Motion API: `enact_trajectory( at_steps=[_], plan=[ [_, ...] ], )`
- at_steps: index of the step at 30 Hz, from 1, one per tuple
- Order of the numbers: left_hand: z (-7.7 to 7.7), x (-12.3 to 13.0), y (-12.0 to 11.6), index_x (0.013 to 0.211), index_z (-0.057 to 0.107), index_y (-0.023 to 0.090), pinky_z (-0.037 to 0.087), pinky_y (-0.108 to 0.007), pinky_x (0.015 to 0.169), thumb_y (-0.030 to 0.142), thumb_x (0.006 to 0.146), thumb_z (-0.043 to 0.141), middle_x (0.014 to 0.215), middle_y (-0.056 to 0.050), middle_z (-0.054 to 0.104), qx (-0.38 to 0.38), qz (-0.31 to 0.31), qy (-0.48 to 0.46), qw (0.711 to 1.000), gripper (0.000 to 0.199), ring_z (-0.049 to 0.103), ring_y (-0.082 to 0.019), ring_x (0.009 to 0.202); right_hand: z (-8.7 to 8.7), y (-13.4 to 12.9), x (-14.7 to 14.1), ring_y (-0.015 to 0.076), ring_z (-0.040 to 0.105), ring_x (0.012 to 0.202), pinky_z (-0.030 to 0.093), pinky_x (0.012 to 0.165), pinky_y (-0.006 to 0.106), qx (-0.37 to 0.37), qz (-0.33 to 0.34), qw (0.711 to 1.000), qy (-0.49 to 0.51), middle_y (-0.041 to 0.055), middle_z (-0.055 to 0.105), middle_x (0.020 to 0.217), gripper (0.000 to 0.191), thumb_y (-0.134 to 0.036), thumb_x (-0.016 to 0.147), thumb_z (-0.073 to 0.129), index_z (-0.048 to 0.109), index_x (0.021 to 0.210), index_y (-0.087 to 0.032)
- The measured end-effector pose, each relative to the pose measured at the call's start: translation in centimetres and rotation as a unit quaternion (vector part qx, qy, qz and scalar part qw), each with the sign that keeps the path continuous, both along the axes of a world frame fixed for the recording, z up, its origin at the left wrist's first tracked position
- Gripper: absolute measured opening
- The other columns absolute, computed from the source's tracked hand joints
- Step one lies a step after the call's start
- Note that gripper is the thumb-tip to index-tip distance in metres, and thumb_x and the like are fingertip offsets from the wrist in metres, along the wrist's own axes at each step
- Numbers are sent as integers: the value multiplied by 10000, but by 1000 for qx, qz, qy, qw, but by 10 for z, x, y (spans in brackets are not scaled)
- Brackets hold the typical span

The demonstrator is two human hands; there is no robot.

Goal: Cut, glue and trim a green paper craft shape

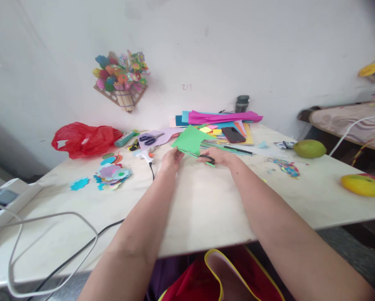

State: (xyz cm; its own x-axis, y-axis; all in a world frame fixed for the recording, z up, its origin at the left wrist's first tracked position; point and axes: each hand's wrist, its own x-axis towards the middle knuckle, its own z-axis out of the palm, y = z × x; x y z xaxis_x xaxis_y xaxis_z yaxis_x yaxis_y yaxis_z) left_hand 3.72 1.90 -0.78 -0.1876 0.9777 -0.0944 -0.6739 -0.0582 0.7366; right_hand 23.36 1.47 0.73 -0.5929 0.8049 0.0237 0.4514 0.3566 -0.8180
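My right hand (217,156) grips a pair of scissors (207,158) by the dark handles. Their blades point left and lie along the near edge of a green sheet of paper (190,139). At that sheet's lower left corner my left hand (173,158) pinches the paper, its fingers partly hidden. A narrow green strip shows below the scissors by my right hand. Just left of my left hand lies a white glue gun (145,156) with a black cord.
Paper flower shapes (112,173), a red plastic bag (84,140) and a second pair of scissors (150,138) lie to the left. Coloured paper (221,117) and a phone (233,134) are behind. Mangoes (309,149) sit at right; a white cable (59,214) loops at front left.
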Motion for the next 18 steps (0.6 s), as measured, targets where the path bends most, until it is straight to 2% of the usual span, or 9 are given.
enact_trajectory(
  at_steps=[10, 18],
  plan=[
    [4, -2, -3, 740, 592, 144, 524, -271, 748, 58, 817, 479, 709, -32, 644, -6, 18, -4, 1000, 161, 630, -109, 660, 8, -9, -1, 50, 309, 415, 207, 413, 210, -45, -27, 999, -6, -61, 393, 471, 390, -513, 638, 660, 519, 590, -154],
    [4, -2, -1, 757, 597, 146, 525, -270, 736, 49, 811, 487, 697, -26, 649, -9, 17, -9, 1000, 157, 629, -109, 643, 2, -5, 1, 49, 297, 403, 216, 395, 206, -56, -16, 998, 14, -74, 356, 452, 396, -527, 621, 677, 546, 614, -153]
  ],
)
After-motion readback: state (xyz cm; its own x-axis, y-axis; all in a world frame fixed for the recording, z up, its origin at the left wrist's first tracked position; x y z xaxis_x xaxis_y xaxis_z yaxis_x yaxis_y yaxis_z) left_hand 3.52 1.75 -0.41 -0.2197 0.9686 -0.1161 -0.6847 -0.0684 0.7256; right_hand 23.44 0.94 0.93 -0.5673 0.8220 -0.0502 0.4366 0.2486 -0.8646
